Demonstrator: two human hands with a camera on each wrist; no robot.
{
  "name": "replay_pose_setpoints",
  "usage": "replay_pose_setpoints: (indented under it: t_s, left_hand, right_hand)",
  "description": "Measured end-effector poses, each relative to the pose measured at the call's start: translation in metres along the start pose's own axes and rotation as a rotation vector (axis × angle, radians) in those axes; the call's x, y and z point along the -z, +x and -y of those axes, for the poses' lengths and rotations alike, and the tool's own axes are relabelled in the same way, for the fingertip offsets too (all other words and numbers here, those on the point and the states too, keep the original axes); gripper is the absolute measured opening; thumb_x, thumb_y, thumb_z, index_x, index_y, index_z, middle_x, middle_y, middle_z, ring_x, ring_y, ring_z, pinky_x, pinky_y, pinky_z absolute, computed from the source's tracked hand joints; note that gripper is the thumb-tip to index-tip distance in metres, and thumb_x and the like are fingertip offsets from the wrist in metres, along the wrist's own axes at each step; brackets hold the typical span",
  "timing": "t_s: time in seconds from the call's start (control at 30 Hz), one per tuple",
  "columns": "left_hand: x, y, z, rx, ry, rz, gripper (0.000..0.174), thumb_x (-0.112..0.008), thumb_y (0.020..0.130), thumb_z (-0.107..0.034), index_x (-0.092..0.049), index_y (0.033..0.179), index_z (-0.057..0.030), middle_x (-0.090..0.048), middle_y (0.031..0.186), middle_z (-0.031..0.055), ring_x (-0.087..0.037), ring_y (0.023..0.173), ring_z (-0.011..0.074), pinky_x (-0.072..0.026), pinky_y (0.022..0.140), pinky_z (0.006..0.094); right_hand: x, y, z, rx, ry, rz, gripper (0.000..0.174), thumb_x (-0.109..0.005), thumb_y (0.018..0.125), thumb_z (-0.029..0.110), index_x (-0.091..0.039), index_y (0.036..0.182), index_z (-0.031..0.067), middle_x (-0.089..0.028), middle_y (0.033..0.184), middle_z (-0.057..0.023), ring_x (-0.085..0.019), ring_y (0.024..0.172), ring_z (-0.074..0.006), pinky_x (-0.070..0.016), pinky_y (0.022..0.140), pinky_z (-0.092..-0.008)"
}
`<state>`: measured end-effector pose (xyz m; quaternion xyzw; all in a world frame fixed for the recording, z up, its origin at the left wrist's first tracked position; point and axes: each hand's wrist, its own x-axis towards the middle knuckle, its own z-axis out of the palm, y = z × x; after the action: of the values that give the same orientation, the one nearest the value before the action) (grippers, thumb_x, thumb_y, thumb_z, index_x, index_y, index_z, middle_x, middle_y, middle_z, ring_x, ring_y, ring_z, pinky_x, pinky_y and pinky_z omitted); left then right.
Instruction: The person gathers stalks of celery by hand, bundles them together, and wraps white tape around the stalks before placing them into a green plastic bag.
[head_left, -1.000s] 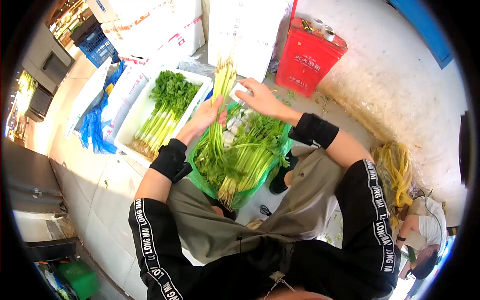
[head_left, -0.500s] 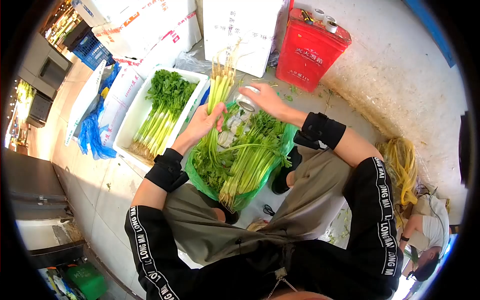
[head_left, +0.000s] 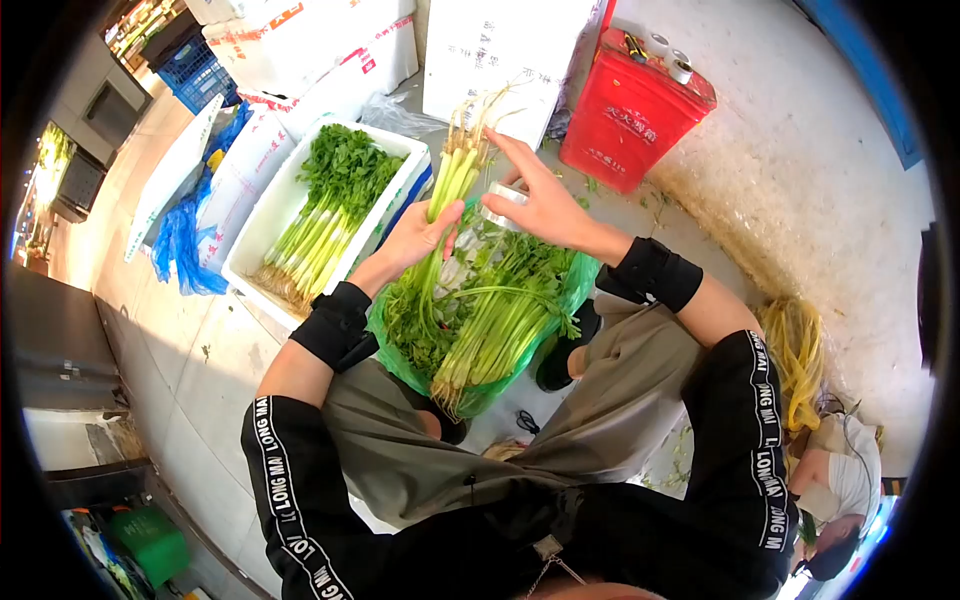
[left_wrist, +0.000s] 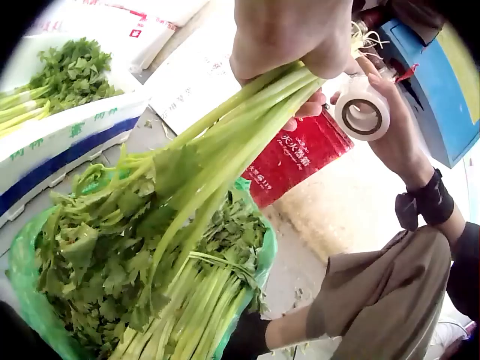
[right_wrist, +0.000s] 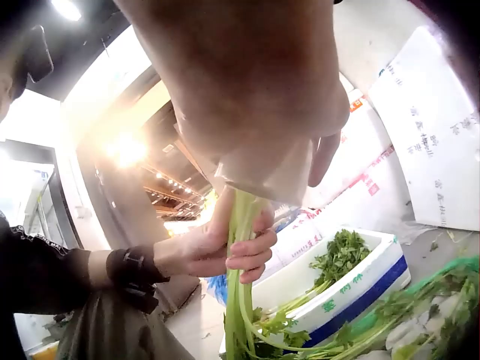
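My left hand (head_left: pixel 425 238) grips a bunch of leafy celery (head_left: pixel 458 175), its pale roots up and its leaves hanging down. My right hand (head_left: pixel 552 205) holds a white-sided roll of tape (left_wrist: pixel 363 88) low in the hand, at the thumb side. Its forefinger stretches up to the root end of the bunch in the head view. Seen from the right wrist, a whitish strip or roll edge (right_wrist: pixel 262 176) overlaps the stalks above the left hand. Below both hands, more celery (head_left: pixel 490 340) lies in an open green plastic bag (head_left: pixel 378 325) between the knees.
Left of the bag stands a white foam box (head_left: pixel 412 155) with bundled celery (head_left: pixel 335 215) inside. A red metal box (head_left: pixel 630 125) with several tape rolls (head_left: pixel 680 70) on top is at the back right. White cartons (head_left: pixel 300 50) stand behind. Another person (head_left: pixel 835 480) is at the far right.
My right hand with the tape roll has tilted, and its fingers have straightened up towards the roots. The left hand keeps its grip on the bunch. The head view has shifted slightly.
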<state>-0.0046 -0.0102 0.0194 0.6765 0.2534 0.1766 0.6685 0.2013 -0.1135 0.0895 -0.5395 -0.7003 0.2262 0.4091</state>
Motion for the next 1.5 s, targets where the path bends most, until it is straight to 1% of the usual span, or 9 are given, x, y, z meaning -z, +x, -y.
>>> replay_pose_setpoints:
  t_s: [0.13, 0.57, 0.63, 0.8, 1.0, 1.07, 1.2, 1.33, 1.5]
  left_hand:
    - [-0.001, -0.003, -0.004, 0.035, 0.029, -0.004, 0.047, -0.053, 0.1, -0.048, -0.053, 0.081, -0.0055, -0.051, 0.059, 0.0012, -0.051, 0.052, 0.0115, -0.0443, 0.054, 0.0284]
    - [0.001, 0.007, -0.001, 0.052, -0.165, -0.254, 0.039, -0.06, 0.098, -0.041, -0.053, 0.08, -0.0071, -0.048, 0.058, -0.0008, -0.047, 0.051, 0.0093, -0.0422, 0.05, 0.0276]
    - [0.003, 0.004, -0.005, 0.037, -0.159, -0.253, 0.036, -0.062, 0.097, -0.038, -0.054, 0.08, -0.0073, -0.049, 0.059, -0.0011, -0.047, 0.051, 0.009, -0.042, 0.05, 0.0271]
    - [0.005, 0.004, -0.003, 0.034, -0.032, -0.138, 0.035, -0.059, 0.099, -0.035, -0.05, 0.077, -0.0091, -0.05, 0.061, -0.0005, -0.048, 0.054, 0.0106, -0.0436, 0.056, 0.0282]
    - [0.003, -0.001, 0.0, 0.064, -0.066, -0.099, 0.032, -0.061, 0.099, -0.033, -0.053, 0.083, -0.0062, -0.052, 0.06, -0.0003, -0.048, 0.052, 0.0095, -0.0436, 0.054, 0.0279]
    - [0.004, 0.0, 0.003, 0.063, -0.091, -0.121, 0.032, -0.06, 0.099, -0.032, -0.053, 0.083, -0.0062, -0.051, 0.06, -0.0004, -0.048, 0.052, 0.0091, -0.043, 0.052, 0.0272]
    - [0.003, 0.0, 0.008, 0.046, -0.109, -0.156, 0.032, -0.06, 0.099, -0.032, -0.053, 0.083, -0.0061, -0.051, 0.06, -0.0004, -0.048, 0.052, 0.0087, -0.0427, 0.051, 0.0269]
    - [0.001, 0.004, 0.009, 0.024, -0.086, -0.174, 0.032, -0.06, 0.099, -0.033, -0.053, 0.083, -0.0059, -0.051, 0.059, -0.0003, -0.048, 0.052, 0.009, -0.0422, 0.051, 0.0269]
    - [-0.007, 0.007, 0.003, 0.029, 0.004, -0.146, 0.033, -0.059, 0.099, -0.033, -0.053, 0.082, -0.0057, -0.051, 0.058, -0.0003, -0.049, 0.051, 0.01, -0.0417, 0.05, 0.0279]
  right_hand:
    - [-0.005, 0.0, -0.006, 0.027, -0.035, -0.014, 0.074, -0.068, 0.087, 0.019, -0.032, 0.151, 0.0091, -0.041, 0.144, -0.013, -0.054, 0.104, -0.0237, -0.0466, 0.093, -0.0361]
    - [-0.027, -0.005, -0.073, 0.024, -0.043, -0.081, 0.054, -0.071, 0.086, 0.027, -0.047, 0.127, 0.0027, -0.047, 0.12, -0.02, -0.056, 0.102, -0.0305, -0.0481, 0.09, -0.0399]
    - [-0.032, -0.02, -0.121, -0.083, -0.299, 0.268, 0.055, -0.073, 0.084, 0.028, -0.045, 0.124, 0.0015, -0.046, 0.117, -0.0199, -0.053, 0.102, -0.0336, -0.047, 0.088, -0.0419]
    - [-0.054, -0.068, -0.211, -0.118, -0.672, 0.564, 0.063, -0.075, 0.083, 0.03, -0.043, 0.127, -0.0009, -0.043, 0.12, -0.0225, -0.043, 0.118, -0.0395, -0.0447, 0.094, -0.0477]
    - [-0.056, -0.068, -0.207, -0.183, -0.722, 0.878, 0.07, -0.075, 0.084, 0.03, -0.039, 0.136, 0.0005, -0.04, 0.131, -0.0268, -0.047, 0.118, -0.0443, -0.0447, 0.093, -0.0499]
    - [-0.06, -0.051, -0.194, 0.08, -0.741, 0.586, 0.061, -0.073, 0.085, 0.03, -0.045, 0.132, 0.0026, -0.046, 0.129, -0.0236, -0.053, 0.112, -0.0407, -0.0465, 0.089, -0.049]
    - [-0.041, 0.017, -0.085, 0.033, -0.213, -0.022, 0.034, -0.071, 0.088, 0.022, -0.059, 0.114, 0.0033, -0.062, 0.09, -0.0092, -0.062, 0.073, -0.0205, -0.0483, 0.064, -0.0358]
    - [-0.019, 0.035, -0.007, -0.069, 0.047, -0.02, 0.028, -0.069, 0.093, 0.017, -0.06, 0.114, 0.0022, -0.06, 0.078, 0.0005, -0.054, 0.068, -0.0044, -0.0455, 0.062, -0.0235]
    - [-0.028, 0.029, -0.018, -0.132, 0.183, 0.002, 0.027, -0.071, 0.091, 0.018, -0.061, 0.11, 0.0017, -0.063, 0.077, -0.0011, -0.054, 0.062, -0.0061, -0.0424, 0.054, -0.0244]
